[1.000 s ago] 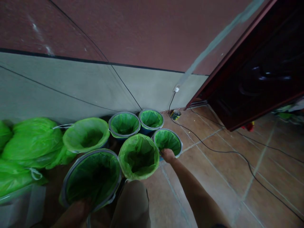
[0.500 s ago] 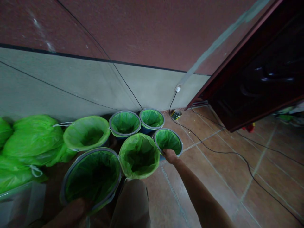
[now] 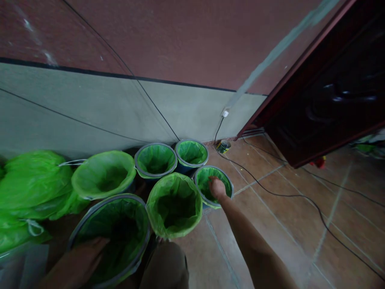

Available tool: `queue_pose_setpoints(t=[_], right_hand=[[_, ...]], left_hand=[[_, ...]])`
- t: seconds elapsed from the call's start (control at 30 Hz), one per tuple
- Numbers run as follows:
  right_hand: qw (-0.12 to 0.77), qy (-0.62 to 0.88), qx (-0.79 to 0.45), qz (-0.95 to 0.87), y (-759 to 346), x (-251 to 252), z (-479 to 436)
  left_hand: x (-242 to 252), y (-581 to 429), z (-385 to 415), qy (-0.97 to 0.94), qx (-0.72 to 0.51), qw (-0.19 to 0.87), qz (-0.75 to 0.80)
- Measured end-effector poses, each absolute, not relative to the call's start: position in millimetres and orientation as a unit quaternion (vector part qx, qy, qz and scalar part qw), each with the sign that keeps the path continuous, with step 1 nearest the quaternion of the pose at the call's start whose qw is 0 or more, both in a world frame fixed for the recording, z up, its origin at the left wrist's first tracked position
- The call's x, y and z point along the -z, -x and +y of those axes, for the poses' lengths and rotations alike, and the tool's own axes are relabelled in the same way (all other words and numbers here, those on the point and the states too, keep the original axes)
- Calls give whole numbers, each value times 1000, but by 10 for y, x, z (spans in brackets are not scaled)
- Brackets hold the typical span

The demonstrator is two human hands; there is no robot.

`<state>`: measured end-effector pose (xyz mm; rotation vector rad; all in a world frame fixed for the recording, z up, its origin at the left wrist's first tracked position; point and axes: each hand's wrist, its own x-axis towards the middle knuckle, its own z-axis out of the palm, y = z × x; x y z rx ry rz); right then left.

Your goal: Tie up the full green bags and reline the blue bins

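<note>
Over the opening of the right-hand lined bin (image 3: 228, 181) is my right hand (image 3: 217, 188); its fingers point into the green liner and their tips are unclear. Blurred by motion, my left hand (image 3: 81, 257) hangs over the left side of the large, grey-rimmed bin (image 3: 132, 216) at the lower left. Whether it holds anything cannot be made out. Between these two bins stands one with a light green liner (image 3: 174, 200) folded over its rim. Green liners also fill three bins by the wall: a wide one (image 3: 104, 174), a grey-rimmed one (image 3: 155, 159) and another (image 3: 191, 152).
Stuffed green bags (image 3: 33, 180) lie at the left, above a clear plastic box (image 3: 30, 265). A small tin (image 3: 223, 147) stands by the wall. A black cable (image 3: 279, 194) crosses the tiled floor near the dark red door (image 3: 325, 88). My knee (image 3: 167, 265) shows below.
My right hand has moved from the near rim of the right-hand bin to over its opening. My left hand has risen and reaches farther over the large bin. The view has shifted slightly.
</note>
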<state>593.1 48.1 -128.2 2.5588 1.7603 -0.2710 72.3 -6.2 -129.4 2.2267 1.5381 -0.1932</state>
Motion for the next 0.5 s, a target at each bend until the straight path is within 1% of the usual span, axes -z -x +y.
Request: queue_pose_setpoints(t=[0.1, 0.2, 0.33, 0.5], right_hand=[[19, -843, 58, 534, -6140, 1311, 840], [54, -857, 44, 510, -6383, 1371, 1155], [91, -854, 59, 509, -6637, 1486, 1441], [125, -835, 91, 527, -6806, 1608, 1590]], left_hand=[[1326, -706, 456, -805, 107, 130, 569], [1287, -821, 869, -838, 98, 85, 531], [1270, -1129, 1208, -850, 131, 104, 500], [1320, -1332, 1400, -843, 179, 145, 486]])
